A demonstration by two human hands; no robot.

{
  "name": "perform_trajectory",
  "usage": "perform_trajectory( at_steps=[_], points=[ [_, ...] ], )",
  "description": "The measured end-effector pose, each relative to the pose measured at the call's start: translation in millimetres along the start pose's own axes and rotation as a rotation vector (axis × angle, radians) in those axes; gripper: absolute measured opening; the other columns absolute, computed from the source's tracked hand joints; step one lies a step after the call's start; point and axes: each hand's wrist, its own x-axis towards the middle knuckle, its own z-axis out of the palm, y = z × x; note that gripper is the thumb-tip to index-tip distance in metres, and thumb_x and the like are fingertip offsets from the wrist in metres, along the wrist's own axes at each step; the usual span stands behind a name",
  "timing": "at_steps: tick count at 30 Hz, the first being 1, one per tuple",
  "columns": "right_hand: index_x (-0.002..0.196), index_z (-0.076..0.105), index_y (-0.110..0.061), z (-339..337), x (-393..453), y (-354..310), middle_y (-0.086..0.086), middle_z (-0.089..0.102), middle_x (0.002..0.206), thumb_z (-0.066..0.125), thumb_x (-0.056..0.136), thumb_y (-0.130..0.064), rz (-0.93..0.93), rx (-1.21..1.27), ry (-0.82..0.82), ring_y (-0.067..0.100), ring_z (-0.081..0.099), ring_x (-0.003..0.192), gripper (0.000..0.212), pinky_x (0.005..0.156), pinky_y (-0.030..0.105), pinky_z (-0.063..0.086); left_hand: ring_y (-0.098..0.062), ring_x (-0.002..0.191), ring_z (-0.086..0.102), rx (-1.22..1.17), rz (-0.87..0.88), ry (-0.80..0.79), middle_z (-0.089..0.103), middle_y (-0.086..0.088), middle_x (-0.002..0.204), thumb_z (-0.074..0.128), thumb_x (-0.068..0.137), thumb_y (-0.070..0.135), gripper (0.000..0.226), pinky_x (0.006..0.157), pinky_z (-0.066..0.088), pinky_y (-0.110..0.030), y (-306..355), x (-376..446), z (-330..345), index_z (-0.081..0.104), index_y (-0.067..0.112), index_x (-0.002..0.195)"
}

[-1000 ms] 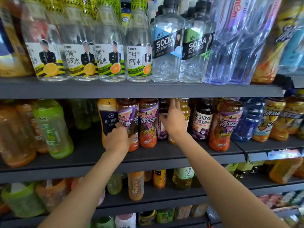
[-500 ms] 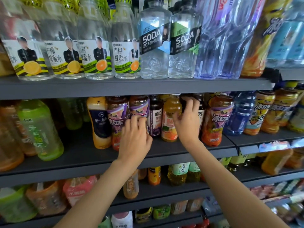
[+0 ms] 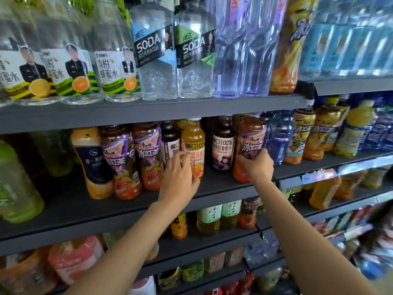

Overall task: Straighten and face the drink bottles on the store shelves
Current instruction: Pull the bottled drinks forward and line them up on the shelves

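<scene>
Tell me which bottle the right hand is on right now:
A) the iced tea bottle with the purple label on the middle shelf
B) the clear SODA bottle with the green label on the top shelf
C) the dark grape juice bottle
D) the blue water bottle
A: the right hand grips the lower part of the iced tea bottle with the purple label on the middle shelf, just right of the dark grape juice bottle.
</scene>
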Motion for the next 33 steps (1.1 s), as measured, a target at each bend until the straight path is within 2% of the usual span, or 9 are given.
perform_trajectory(
  at_steps=[3,4,6,11,17,20,22,26,33],
  points=[
    [0.103,0.050,-0.004,0.8,-8.3,1.0,0.010,0.059,0.099,0.077,0.075,-0.034,-0.053,-0.020,-0.015,0.019,0.057,0.058,0.050,0.061,0.036,0.053,-0.023,0.123,0.043,-0.200,-0.133,0.051,0.046,-0.010,0.131,0.061,0.087,0.017,0.047,0.099,0.034,-0.024,-4.0,6.4,-0.5,0.042,0.005,0.129],
    [0.103,0.050,-0.004,2.8,-11.4,0.8,0.010,0.059,0.098,0.078,0.074,-0.035,-0.075,-0.032,-0.026,0.022,0.060,0.060,0.051,0.062,0.040,0.055,-0.022,0.123,0.044,-0.226,-0.154,0.075,0.048,-0.010,0.130,0.063,0.087,0.017,0.048,0.098,0.034,-0.023,-4.8,9.9,-1.5,0.043,0.004,0.129],
    [0.104,0.050,-0.005,7.7,-16.1,-0.5,0.014,0.062,0.103,0.078,0.072,-0.036,-0.121,-0.058,-0.058,0.032,0.065,0.081,0.053,0.072,0.046,0.055,-0.022,0.126,0.043,-0.241,-0.174,0.105,0.047,-0.010,0.135,0.065,0.086,0.020,0.057,0.102,0.034,-0.027,-5.4,20.5,-2.5,0.039,0.005,0.134],
    [0.115,0.049,-0.005,14.3,-23.9,-7.0,0.012,0.061,0.111,0.075,0.076,-0.041,-0.193,-0.139,-0.159,0.032,0.058,0.104,0.059,0.072,0.031,0.038,-0.027,0.133,0.033,-0.231,-0.259,0.089,0.039,-0.011,0.144,0.070,0.082,0.034,0.083,0.106,0.028,-0.034,9.4,60.6,2.3,0.024,0.007,0.145],
    [0.121,0.047,-0.005,17.1,-20.8,-4.0,0.013,0.061,0.114,0.074,0.077,-0.043,-0.227,-0.159,-0.181,0.032,0.058,0.105,0.064,0.076,0.033,0.042,-0.033,0.123,0.032,-0.004,-0.368,0.086,0.039,-0.016,0.133,0.073,0.074,0.046,0.075,0.102,0.028,-0.037,18.3,81.9,7.9,0.042,0.006,0.129],
    [0.116,0.047,-0.004,18.1,-21.2,-3.7,0.014,0.061,0.113,0.072,0.078,-0.044,-0.235,-0.171,-0.182,0.033,0.058,0.104,0.061,0.074,0.032,0.039,-0.033,0.121,0.038,-0.160,-0.341,0.069,0.037,-0.015,0.130,0.079,0.068,0.041,0.076,0.099,0.034,-0.039,13.4,67.1,-5.0,0.043,0.008,0.127],
    [0.113,0.047,-0.003,19.0,-19.8,-4.4,0.014,0.061,0.111,0.072,0.078,-0.043,-0.240,-0.161,-0.188,0.032,0.057,0.103,0.059,0.072,0.031,0.038,-0.028,0.119,0.044,-0.262,-0.269,0.083,0.037,-0.011,0.129,0.084,0.065,0.034,0.081,0.097,0.036,-0.032,6.1,47.8,-14.9,0.042,0.010,0.131],
    [0.110,0.050,-0.001,26.9,-16.4,-12.2,0.017,0.064,0.104,0.076,0.076,-0.038,-0.282,-0.116,-0.215,0.033,0.060,0.099,0.057,0.074,0.035,0.044,-0.020,0.128,0.037,-0.328,-0.236,0.116,0.038,-0.007,0.137,0.087,0.059,0.028,0.093,0.098,0.024,-0.017,-16.1,19.8,-33.6,0.041,0.009,0.137],
    [0.108,0.048,0.001,56.5,-31.7,-32.4,0.017,0.062,0.107,0.074,0.080,-0.031,-0.291,-0.064,-0.295,0.033,0.058,0.102,0.049,0.070,0.029,0.037,-0.020,0.124,0.042,-0.319,-0.276,0.063,0.040,-0.006,0.133,0.086,0.061,0.028,0.088,0.099,0.032,-0.027,-30.2,14.2,-51.3,0.042,0.011,0.135]
  ],
)
